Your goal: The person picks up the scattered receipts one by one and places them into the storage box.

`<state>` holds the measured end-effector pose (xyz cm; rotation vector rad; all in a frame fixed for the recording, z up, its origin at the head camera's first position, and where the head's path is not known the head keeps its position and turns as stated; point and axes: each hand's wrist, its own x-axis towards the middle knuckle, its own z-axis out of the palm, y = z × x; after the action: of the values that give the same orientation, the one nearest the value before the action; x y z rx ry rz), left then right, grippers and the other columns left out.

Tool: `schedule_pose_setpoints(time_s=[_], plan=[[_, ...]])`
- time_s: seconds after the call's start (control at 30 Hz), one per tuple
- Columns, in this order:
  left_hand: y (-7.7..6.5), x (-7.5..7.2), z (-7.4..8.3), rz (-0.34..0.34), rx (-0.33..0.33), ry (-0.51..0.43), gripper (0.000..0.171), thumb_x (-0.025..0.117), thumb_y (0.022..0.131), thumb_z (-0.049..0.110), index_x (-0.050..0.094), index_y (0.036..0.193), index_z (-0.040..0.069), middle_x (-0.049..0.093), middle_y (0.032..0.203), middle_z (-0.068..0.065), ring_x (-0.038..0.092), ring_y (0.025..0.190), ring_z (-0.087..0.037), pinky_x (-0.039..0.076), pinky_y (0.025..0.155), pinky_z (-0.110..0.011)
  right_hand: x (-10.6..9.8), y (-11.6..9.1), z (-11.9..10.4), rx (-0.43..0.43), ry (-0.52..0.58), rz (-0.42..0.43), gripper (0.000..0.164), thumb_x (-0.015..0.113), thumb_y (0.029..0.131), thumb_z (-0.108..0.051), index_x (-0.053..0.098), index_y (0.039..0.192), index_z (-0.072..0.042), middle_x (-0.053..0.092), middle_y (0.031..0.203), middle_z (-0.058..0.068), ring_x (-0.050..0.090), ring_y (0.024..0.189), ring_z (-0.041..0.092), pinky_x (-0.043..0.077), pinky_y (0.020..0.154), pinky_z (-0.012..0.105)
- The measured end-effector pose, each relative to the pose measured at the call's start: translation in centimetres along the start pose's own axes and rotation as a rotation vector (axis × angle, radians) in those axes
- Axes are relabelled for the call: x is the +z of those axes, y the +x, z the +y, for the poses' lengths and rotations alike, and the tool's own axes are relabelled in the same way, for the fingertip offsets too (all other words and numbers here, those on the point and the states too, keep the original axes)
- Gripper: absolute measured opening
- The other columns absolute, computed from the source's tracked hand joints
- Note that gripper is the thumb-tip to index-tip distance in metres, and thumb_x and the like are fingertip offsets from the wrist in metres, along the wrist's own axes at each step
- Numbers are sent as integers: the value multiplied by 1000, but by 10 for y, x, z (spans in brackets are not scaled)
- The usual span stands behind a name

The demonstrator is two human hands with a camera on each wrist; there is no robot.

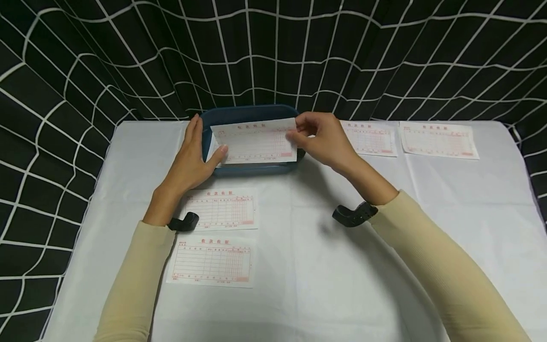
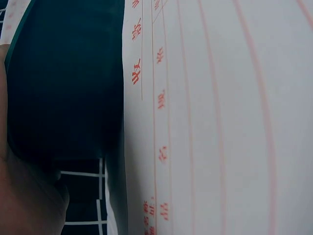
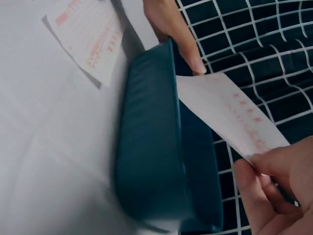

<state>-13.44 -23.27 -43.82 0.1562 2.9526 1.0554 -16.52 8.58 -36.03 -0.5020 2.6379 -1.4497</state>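
Head view: the right hand (image 1: 325, 138) pinches the right edge of a slip (image 1: 256, 142) over the bin's (image 1: 249, 113) mouth, apparently to guide it; the left hand (image 1: 186, 164), fingers nearly straight, braces the bin's left end, likely for steadiness.

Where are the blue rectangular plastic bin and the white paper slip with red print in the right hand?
Blue rectangular plastic bin (image 3: 149, 137): right wrist view, outer side wall.
Held white paper slip (image 1: 256, 142): head view, middle of its printed face.

收款收据, red | held slip (image 1: 252, 145) | four loose slips (image 1: 211, 262)
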Motion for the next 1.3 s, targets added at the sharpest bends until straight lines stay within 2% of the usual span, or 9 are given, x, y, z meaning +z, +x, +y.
schedule_pose_setpoints(time_s=[0.2, 0.43, 0.63, 0.7, 0.77, 0.87, 0.93, 1.07, 1.3], plan=[[-2, 1, -1, 2, 6, -8, 103, 59, 101, 58, 4, 171, 6, -1, 181, -10, 11, 168, -34, 23, 132, -60, 12, 12, -9, 20, 27, -140, 17, 76, 94, -3, 74, 109, 2, 70, 95, 12, 64, 79, 13, 56, 69, 15], [-2, 2, 1, 3, 13, -9, 103, 60, 101, 56, 4, 170, 5, -1, 181, -11, 11, 168, -35, 24, 132, -59, 21, 25, -7, -26, -43, -142, 19, 77, 93, -5, 74, 109, 3, 71, 96, 14, 62, 82, 15, 49, 72, 15], [0, 2, 2, 11, 8, 5, 103, 61, 101, 56, 5, 171, 6, 0, 181, -11, 14, 167, -36, 25, 131, -61, 25, 29, -8, -46, -107, -163, 22, 79, 92, -8, 72, 111, 3, 70, 96, 14, 62, 86, 22, 48, 77, 22], [0, 1, 2, 18, 10, 4, 103, 62, 101, 55, 5, 171, 6, 1, 181, -11, 14, 167, -36, 25, 131, -61, 26, 30, -10, -56, -129, -172, 28, 78, 93, -10, 71, 118, 3, 72, 104, 16, 67, 93, 25, 53, 84, 28], [0, 1, 2, 21, 10, 9, 103, 62, 100, 55, 6, 171, 5, 1, 181, -11, 14, 167, -36, 25, 131, -60, 26, 30, -13, -72, -151, -168, 37, 78, 95, -12, 68, 128, 2, 73, 119, 19, 70, 107, 29, 56, 95, 36], [1, 1, 2, 18, 6, 13, 103, 61, 101, 56, 5, 170, 4, 0, 181, -11, 13, 167, -35, 24, 132, -59, 23, 29, -16, -95, -165, -133, 52, 77, 96, -17, 61, 142, 0, 65, 144, 20, 65, 130, 34, 52, 112, 45], [1, 1, 3, 14, 2, 14, 104, 60, 101, 57, 5, 170, 4, 0, 181, -11, 12, 168, -35, 24, 132, -59, 21, 28, -18, -111, -166, -100, 57, 77, 97, -20, 57, 147, -1, 58, 153, 20, 60, 139, 35, 48, 118, 47], [1, 1, 3, 12, -3, 11, 103, 60, 101, 57, 4, 171, 5, 0, 181, -11, 11, 168, -35, 23, 132, -60, 21, 20, -21, -167, -163, -64, 55, 76, 97, -22, 58, 146, -3, 51, 158, 18, 54, 144, 34, 46, 121, 47], [0, 1, 3, 24, -7, 13, 103, 61, 100, 56, 6, 170, 4, -5, 181, -8, 11, 168, -37, 24, 131, -62, 32, -2, -27, -277, -230, -76, 51, 76, 98, -23, 61, 143, -5, 49, 158, 17, 52, 146, 33, 44, 122, 49]])
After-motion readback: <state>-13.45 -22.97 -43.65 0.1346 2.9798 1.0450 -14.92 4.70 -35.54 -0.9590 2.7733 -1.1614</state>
